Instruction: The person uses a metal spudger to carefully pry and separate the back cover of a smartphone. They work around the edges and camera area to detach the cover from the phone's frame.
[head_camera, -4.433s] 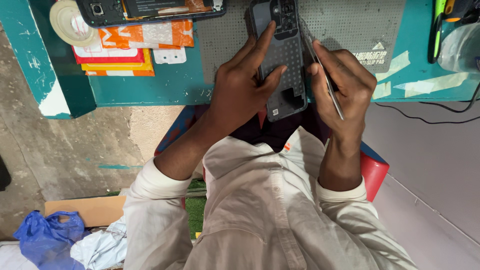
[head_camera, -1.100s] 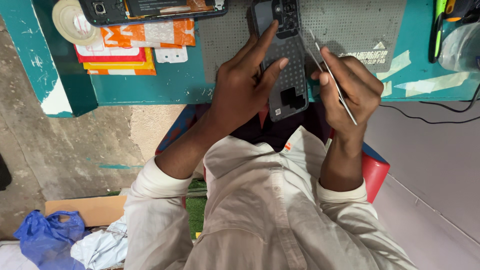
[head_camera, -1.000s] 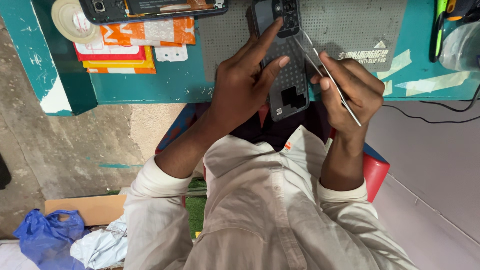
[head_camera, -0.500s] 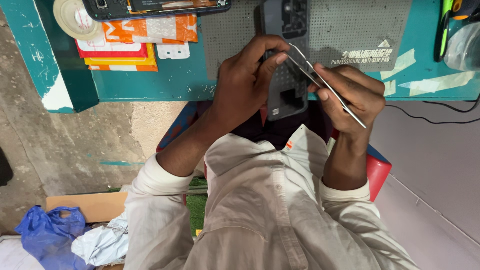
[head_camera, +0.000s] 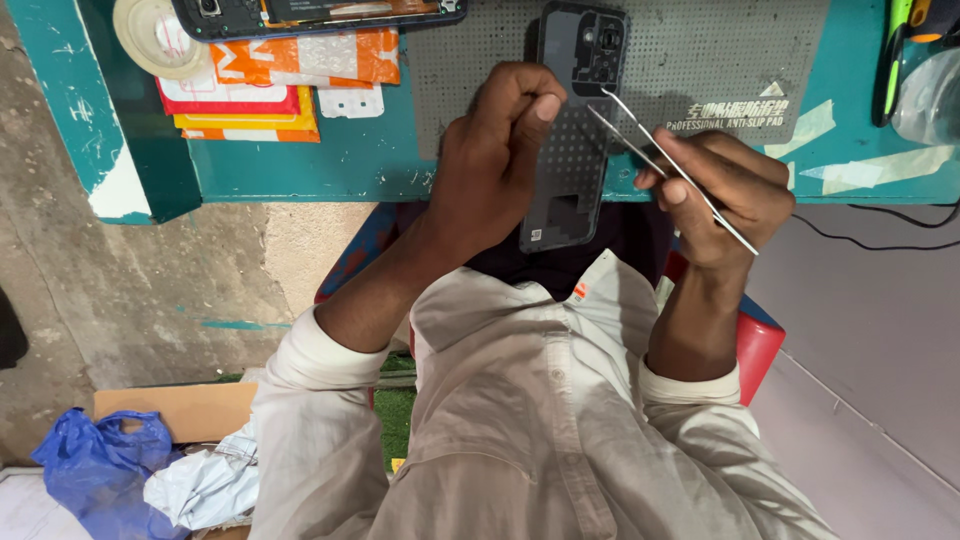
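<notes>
A dark phone back cover lies inside-up, half on a grey perforated mat and half over the edge of the teal table. My left hand rests on the cover's left side, thumb and forefinger pinched together above it; whether something tiny sits between them I cannot tell. My right hand grips metal tweezers, whose tips point up-left toward the cover's camera end.
An opened phone lies at the table's far edge beside a tape roll and orange-and-white packets. Green-handled tools sit at the far right. A blue bag and cardboard lie on the floor, lower left.
My left fingers lifted off the flat cover and curled into a pinch. The tweezers drew back to the right, their tips now off the cover's right edge.
</notes>
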